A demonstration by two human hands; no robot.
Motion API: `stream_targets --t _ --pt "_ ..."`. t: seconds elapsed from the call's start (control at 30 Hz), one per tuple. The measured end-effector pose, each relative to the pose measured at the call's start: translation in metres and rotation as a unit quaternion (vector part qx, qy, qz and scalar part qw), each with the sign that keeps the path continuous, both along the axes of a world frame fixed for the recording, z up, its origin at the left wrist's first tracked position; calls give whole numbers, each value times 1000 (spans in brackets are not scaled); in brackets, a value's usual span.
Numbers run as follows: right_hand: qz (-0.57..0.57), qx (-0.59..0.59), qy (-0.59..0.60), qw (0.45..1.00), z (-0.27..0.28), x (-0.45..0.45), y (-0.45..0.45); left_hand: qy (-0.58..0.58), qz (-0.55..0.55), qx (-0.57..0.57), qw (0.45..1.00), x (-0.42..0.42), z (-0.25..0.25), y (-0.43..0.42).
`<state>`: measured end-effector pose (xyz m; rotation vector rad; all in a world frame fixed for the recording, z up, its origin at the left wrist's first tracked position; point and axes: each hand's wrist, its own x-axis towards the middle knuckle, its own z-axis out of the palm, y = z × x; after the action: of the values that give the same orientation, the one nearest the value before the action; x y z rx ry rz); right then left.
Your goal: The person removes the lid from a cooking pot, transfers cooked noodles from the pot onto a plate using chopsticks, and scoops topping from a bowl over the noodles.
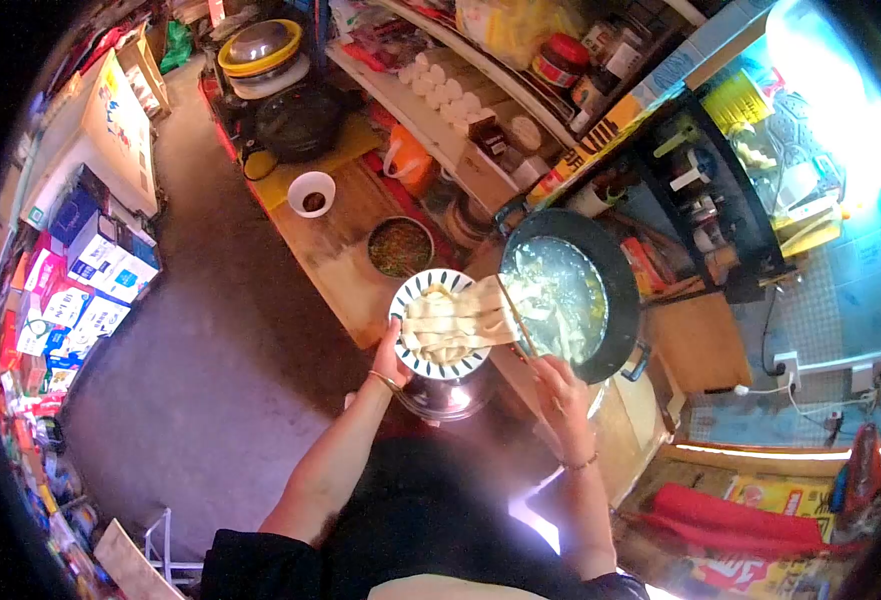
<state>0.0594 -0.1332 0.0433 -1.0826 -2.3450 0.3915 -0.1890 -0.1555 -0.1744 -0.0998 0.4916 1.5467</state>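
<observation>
Wide pale noodles point(450, 325) fill a white bowl point(397, 302) with dark marks round its rim. My left hand point(390, 358) grips the bowl's left edge. Closed round a pair of chopsticks point(521, 325) is my right hand point(560, 392); the chopsticks' tips are at noodles that stretch over the bowl's right side towards the wok. The large dark wok point(615, 290), just right of the bowl, holds cloudy liquid with more noodles point(563, 325). Beneath the bowl, a shiny metal basin point(447, 398) is partly hidden.
Left of the wok, a wooden board point(345, 275) bears a small white bowl point(311, 194) and a round dish of chopped food point(400, 247). Eggs point(445, 92) and jars stand on shelves behind. A black rack point(695, 190) is right of the wok; boxes point(110, 260) are at far left.
</observation>
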Motion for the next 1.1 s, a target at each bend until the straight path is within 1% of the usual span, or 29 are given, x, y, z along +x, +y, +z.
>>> stream_targets --t 0.03,0.1,0.17,0.2,0.23,0.27,0.3,0.33,0.37,0.43,0.47,0.5,0.57,0.6,0.63,0.67,0.7,0.73,0.8,0.83,0.9,0.97,1.03,1.1 --pt "12 5 4 1000 -13 -5 5 16 -13 -19 1000 -1 15 -3" --pt "15 25 21 999 -42 -9 18 34 -22 -37 998 -1 24 -4" --pt "-51 60 72 994 -65 -12 27 44 -21 -25 998 1 24 -7" --pt "-94 84 106 986 -76 -15 31 30 -24 -16 999 2 21 -7" --pt "-92 83 108 986 -84 -20 35 31 -22 -17 999 3 12 -6" --pt "-190 -83 334 919 -88 -26 38 26 -21 -7 999 4 5 -4" --pt "-271 -241 529 767 -91 -30 41 20 -20 3 1000 4 -2 -3" --pt "-285 -237 581 725 -89 -35 45 29 -8 -23 999 5 -5 -4" --pt "-286 -235 581 724 -92 -35 47 30 -10 -22 999 5 -8 -3" --pt "-273 -288 662 636 -92 -38 48 24 -5 -19 1000 7 -13 0" --pt "-288 -301 661 624 -88 -41 44 23 -6 -19 1000 8 -16 1" --pt "-290 -301 660 625 -85 -43 39 42 5 -26 999 9 -18 3" --pt "-260 -323 596 688 -77 -49 26 58 15 -32 998 8 -18 4" --pt "-248 -334 573 706 -77 -53 17 32 3 -27 999 6 -17 3" --pt "-232 -320 574 717 -83 -59 9 6 -9 -21 1000 3 -14 2" --pt "-208 -297 530 767 -78 -69 -1 39 -2 -44 998 3 4 -1" --pt "-183 -272 483 812 -72 -79 -11 37 -3 -44 998 1 8 -1" --pt "-166 -262 456 834 -78 -85 -19 33 -18 -47 998 -2 9 -3" --pt "-124 -257 381 880 -61 -100 -31 37 -34 -58 997 -4 4 -5" --pt "-101 -167 236 952 -67 -97 -31 44 -35 -65 996 -4 0 -6" --pt "-22 -121 125 985 -20 -100 -31 51 -31 -65 996 -3 -7 -6" --pt "-56 -60 124 989 -8 -71 -24 45 -26 -68 996 -1 -11 -2" --pt "-98 -84 184 974 2 -28 -21 2 -8 6 1000 3 -20 1" --pt "-98 -8 144 985 -2 5 -12 -14 -4 9 1000 4 -24 4"
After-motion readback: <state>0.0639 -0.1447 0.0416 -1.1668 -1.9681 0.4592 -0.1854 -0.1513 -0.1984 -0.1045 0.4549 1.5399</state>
